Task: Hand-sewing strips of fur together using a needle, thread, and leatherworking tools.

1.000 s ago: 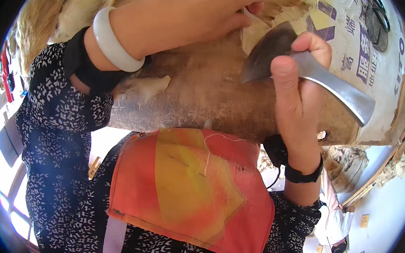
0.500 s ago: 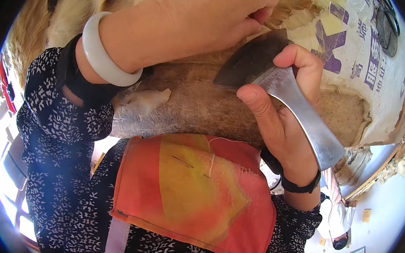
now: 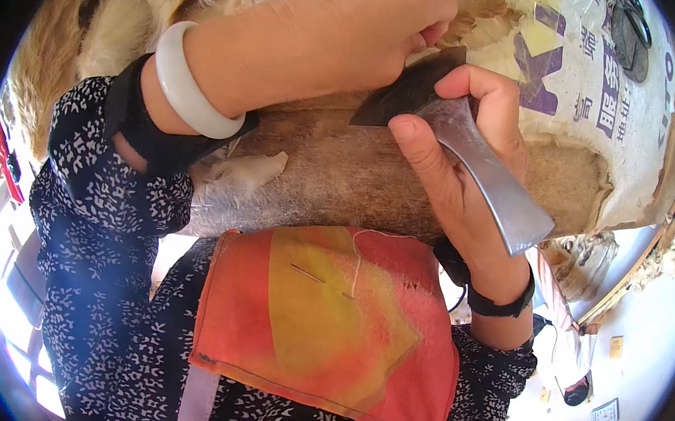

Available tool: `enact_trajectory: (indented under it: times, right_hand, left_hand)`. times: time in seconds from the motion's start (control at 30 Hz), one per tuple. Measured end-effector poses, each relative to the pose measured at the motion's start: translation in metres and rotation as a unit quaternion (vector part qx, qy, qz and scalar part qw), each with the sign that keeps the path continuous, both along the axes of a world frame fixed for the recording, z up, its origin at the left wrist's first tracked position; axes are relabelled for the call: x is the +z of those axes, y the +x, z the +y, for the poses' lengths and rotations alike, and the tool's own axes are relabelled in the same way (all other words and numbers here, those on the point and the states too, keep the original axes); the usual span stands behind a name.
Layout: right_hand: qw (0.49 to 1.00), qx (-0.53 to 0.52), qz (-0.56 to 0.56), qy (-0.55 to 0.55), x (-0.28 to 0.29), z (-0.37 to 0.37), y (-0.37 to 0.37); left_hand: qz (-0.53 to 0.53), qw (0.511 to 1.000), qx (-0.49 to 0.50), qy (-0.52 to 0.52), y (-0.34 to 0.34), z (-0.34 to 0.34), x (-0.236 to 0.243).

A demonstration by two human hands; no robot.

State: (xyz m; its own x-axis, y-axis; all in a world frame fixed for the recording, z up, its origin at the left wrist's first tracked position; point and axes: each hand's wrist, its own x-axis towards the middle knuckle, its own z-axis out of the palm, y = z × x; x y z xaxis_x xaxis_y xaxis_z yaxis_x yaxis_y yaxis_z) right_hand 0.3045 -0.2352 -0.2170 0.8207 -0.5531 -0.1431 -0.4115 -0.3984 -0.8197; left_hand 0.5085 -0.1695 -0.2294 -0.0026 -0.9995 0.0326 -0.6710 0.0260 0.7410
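While the right hand (image 3: 466, 165) stays clamped on the dark flat metal blade (image 3: 467, 141) at 1 o'clock, the left hand (image 3: 342, 39) should pinch the tan fibrous hide (image 3: 340, 179) taut, edge shallow.

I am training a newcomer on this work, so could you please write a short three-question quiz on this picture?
1. True or false: the right hand holds a metal blade.
2. Which sits on the left wrist: A) a white bangle, B) a watch, C) nothing?
3. What lies on the lap below the hide?

Key:
1. True; the fingers wrap the blade, whose dark edge rests on the hide.
2. A; the bangle sits just behind the left hand, which pinches the hide's upper edge.
3. An orange and yellow cloth, with a needle and thread stuck in it.
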Motion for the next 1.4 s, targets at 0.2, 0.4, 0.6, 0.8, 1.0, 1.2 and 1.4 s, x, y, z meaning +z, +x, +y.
enact_trajectory:
  times: [0.2, 0.4, 0.6, 0.8, 1.0, 1.2, 1.4]
  right_hand:
    - [1.000, -0.017, 0.002, -0.023, 0.005, 0.005, 0.008]
    - [0.997, -0.025, -0.049, -0.054, 0.014, 0.022, 0.010]
    - [0.993, -0.025, -0.081, -0.076, 0.004, 0.018, 0.014]
    - [0.992, -0.038, -0.113, -0.045, -0.002, 0.013, 0.016]
    - [0.991, -0.034, -0.127, -0.032, -0.005, 0.012, 0.017]
    - [0.988, -0.040, -0.147, -0.006, -0.006, 0.012, 0.015]
    - [0.980, -0.046, -0.193, 0.025, -0.012, 0.008, 0.020]
  left_hand:
    - [-0.048, 0.997, -0.019, -0.056, -0.007, 0.006, 0.000]
    - [-0.059, 0.994, -0.002, -0.088, -0.009, 0.019, 0.018]
    - [-0.088, 0.991, -0.011, -0.102, -0.007, 0.013, 0.017]
    - [-0.086, 0.990, -0.009, -0.115, -0.008, 0.011, 0.016]
    - [-0.079, 0.991, -0.012, -0.106, -0.006, 0.011, 0.017]
    - [-0.093, 0.989, -0.011, -0.110, -0.007, 0.012, 0.021]
    - [-0.098, 0.989, -0.007, -0.107, -0.007, 0.011, 0.023]
